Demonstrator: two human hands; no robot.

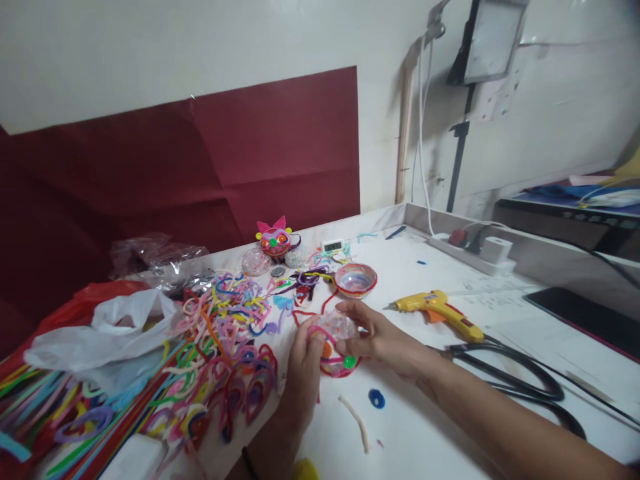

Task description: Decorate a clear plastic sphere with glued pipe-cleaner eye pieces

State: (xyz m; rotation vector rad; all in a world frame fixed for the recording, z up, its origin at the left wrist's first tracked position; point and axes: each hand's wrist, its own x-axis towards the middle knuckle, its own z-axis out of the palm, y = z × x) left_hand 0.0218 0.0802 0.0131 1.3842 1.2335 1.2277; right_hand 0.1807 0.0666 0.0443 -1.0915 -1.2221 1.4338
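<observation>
Both hands hold a small clear plastic ball (pixel 336 345) wound with pink pipe cleaner, with a green bead on its lower side. My left hand (pixel 303 370) grips it from the left, fingers curled. My right hand (pixel 373 333) closes on it from the right and top. It hovers just above the white table (pixel 430 413). A heap of bent coloured pipe cleaners (pixel 225 353) lies directly to the left.
A half-sphere bowl with pink coils (pixel 355 279) sits behind the hands. A yellow glue gun (pixel 439 310) with a black cable (pixel 510 377) lies to the right. A finished pink cat-eared ball (pixel 275 240), plastic bags (pixel 110 330), a power strip (pixel 473 253) and a blue ring (pixel 377 399) are around.
</observation>
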